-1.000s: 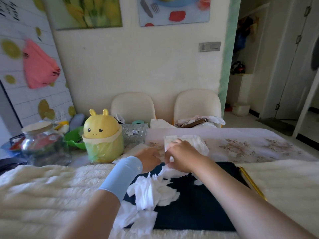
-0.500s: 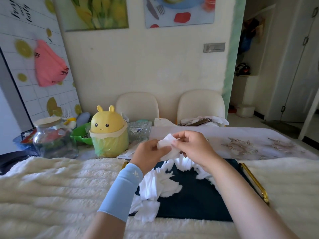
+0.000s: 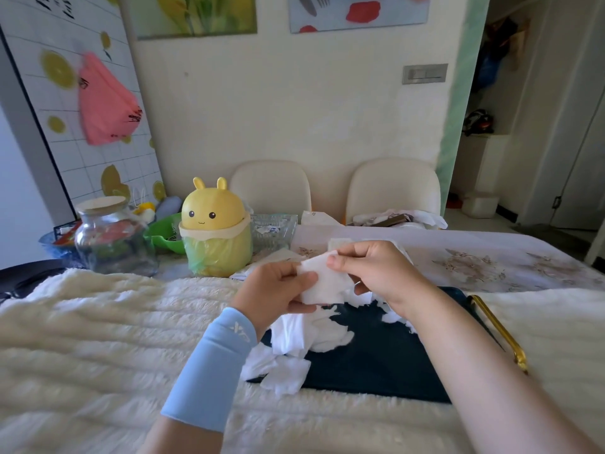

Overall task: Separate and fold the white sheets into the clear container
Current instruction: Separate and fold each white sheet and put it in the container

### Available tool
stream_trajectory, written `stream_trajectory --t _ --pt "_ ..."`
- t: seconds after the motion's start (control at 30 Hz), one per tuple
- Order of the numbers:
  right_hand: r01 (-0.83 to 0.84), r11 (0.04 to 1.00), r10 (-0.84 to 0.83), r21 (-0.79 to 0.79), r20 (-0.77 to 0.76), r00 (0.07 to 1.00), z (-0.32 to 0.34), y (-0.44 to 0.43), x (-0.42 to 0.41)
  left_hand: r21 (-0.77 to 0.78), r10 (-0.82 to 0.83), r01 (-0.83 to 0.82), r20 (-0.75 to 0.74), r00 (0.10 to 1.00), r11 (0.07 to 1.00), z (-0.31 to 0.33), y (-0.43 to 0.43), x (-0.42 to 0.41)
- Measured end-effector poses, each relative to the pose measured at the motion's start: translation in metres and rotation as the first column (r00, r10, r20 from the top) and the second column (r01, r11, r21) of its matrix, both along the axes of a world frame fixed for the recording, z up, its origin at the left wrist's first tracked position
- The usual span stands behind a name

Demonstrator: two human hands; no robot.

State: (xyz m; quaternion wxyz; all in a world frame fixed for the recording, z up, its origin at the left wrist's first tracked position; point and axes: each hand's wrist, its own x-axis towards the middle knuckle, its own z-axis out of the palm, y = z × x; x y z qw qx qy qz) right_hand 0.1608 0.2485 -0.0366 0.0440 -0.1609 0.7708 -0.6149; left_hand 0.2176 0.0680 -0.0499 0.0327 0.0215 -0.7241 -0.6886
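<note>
Your hands are up off the table now. 1 s ago both were low at the tray's far edge, pressing on a flat white piece. Half a sec ago they'd lifted w/ a sheet btwn them, and that's how they sit now.

L hand (image 3: 275, 290) pinches the sheet (image 3: 322, 285) by its left edge, thumb on the near face, fingers curled behind. R hand (image 3: 376, 273) pinches the top right edge w/ thumb and forefinger; its other fingers curl behind, partly hidden. The sheet hangs above the far left part of the tray (image 3: 393, 362), over the pile (image 3: 301, 335); can't tell if its lower edge touches.

Meaning: one sheet is separated, and you're prob. starting its fold, not yet placing it.

The flat white piece (image 3: 340, 243) lies on the table just behind R hand. The glass dish (image 3: 273, 229), likely the clear container, stands toward the table's far edge, just right of the yellow bin (image 3: 214, 231); contents unclear. Plenty of pile left, so lots still to do.
</note>
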Motion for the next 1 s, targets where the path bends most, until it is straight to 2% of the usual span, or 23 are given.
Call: stream_trajectory --t 0.17,0.3,0.37,0.43,0.5,0.6,0.67,0.83,0.97,1.0 --pt "0.112 0.99 -0.117 -0.091 -0.056 0.992 0.002 -0.006 0.003 0.164 -0.052 0.046 0.033 0.998 0.985 0.003 -0.004 0.009" --pt "0.196 0.971 -0.21 -0.134 -0.105 0.972 0.005 0.0 -0.001 0.215 -0.009 -0.006 0.066 0.998 0.977 0.002 -0.009 0.014" --pt "0.126 0.987 -0.141 -0.102 -0.16 0.977 0.012 0.006 0.001 0.201 0.027 -0.041 0.072 0.997 0.979 0.003 -0.013 0.013" --pt "-0.05 0.995 0.036 -0.082 -0.161 0.986 0.02 0.01 0.009 0.159 0.053 -0.064 0.071 0.996 0.985 0.004 -0.017 0.014" --pt "-0.185 0.982 0.191 0.048 -0.181 0.965 0.027 0.01 0.018 0.102 0.046 -0.054 0.077 0.996 0.993 0.005 -0.019 0.015" --pt "-0.243 0.928 0.309 0.284 -0.22 0.925 0.03 0.001 0.026 -0.01 -0.033 0.035 0.104 0.994 0.999 0.007 -0.02 0.018" --pt "-0.24 0.91 0.326 0.339 -0.225 0.918 0.027 -0.008 0.029 -0.062 -0.074 0.082 0.128 0.989 0.995 0.008 -0.02 0.022" --pt "-0.202 0.908 0.309 0.367 -0.263 0.914 0.02 -0.018 0.03 -0.067 -0.134 0.145 0.149 0.98 0.987 0.013 -0.017 0.029" --pt "-0.135 0.919 0.27 0.371 -0.34 0.901 0.018 -0.02 0.029 0.03 -0.183 0.18 0.153 0.971 0.983 0.015 -0.019 0.029" --pt "-0.119 0.924 0.258 0.363 -0.362 0.896 0.017 -0.021 0.028 0.006 -0.195 0.197 0.142 0.97 0.98 0.015 -0.021 0.029"
